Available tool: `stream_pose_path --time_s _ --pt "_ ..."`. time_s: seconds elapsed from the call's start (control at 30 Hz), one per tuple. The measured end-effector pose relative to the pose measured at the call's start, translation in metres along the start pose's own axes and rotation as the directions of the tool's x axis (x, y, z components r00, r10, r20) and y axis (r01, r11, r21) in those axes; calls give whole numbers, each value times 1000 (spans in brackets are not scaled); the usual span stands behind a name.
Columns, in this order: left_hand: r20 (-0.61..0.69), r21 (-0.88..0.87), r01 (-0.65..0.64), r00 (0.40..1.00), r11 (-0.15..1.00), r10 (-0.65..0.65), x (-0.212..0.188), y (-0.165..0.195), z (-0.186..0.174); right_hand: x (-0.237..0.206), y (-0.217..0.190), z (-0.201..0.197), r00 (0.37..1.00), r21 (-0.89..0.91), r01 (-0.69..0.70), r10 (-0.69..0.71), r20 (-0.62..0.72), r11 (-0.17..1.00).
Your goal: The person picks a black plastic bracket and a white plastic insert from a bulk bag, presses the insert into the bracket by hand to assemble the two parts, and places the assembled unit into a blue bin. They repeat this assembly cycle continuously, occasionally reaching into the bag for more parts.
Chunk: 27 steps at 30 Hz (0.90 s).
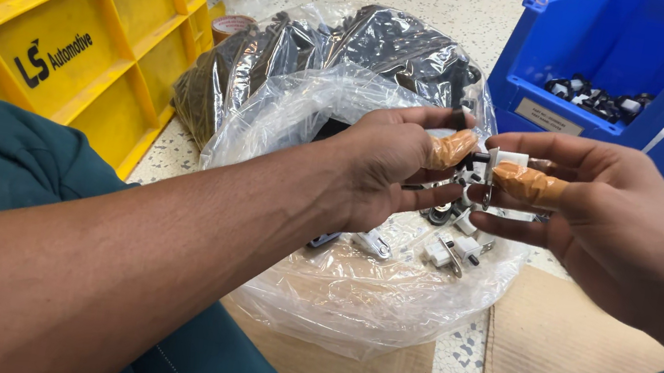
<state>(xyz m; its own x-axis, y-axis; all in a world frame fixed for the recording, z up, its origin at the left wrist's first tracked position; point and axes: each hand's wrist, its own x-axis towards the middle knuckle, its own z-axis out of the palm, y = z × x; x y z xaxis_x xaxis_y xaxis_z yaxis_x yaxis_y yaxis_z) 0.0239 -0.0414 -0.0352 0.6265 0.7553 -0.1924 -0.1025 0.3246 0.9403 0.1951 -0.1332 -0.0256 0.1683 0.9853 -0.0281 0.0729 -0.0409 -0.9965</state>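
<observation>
Both hands are meeting over the middle of the scene: the left hand (394, 165) is pinching a dark, pin-like part (473, 158) between taped thumb and fingers, and the right hand (588, 216) is gripping a small white plastic piece (505, 160) with its taped thumb pressing on top. The white piece is sitting just right of the dark part, touching it, its long axis running left to right between the fingertips. Beneath them, an open clear plastic bag (349, 297) is holding more white pieces (451, 253) on the floor. Farther off, blue bins (555, 35) are standing at the far right, a yellow crate (65, 7) at the left.
</observation>
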Motion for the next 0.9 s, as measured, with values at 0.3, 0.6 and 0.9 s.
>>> stream_pose_path --time_s 0.3,0.6,0.9 --pt "6 -136 -34 999 990 35 6 -3 0 -1 -3 1 991 -34 57 -60 -116 998" --pt "161 -224 -15 986 974 53 15 -14 -5 -6 0 5 983 -114 111 -126 -137 987" --pt "296 695 -655 638 297 711 14 2 -5 5 -1 -4 998 103 -17 23 -54 995"
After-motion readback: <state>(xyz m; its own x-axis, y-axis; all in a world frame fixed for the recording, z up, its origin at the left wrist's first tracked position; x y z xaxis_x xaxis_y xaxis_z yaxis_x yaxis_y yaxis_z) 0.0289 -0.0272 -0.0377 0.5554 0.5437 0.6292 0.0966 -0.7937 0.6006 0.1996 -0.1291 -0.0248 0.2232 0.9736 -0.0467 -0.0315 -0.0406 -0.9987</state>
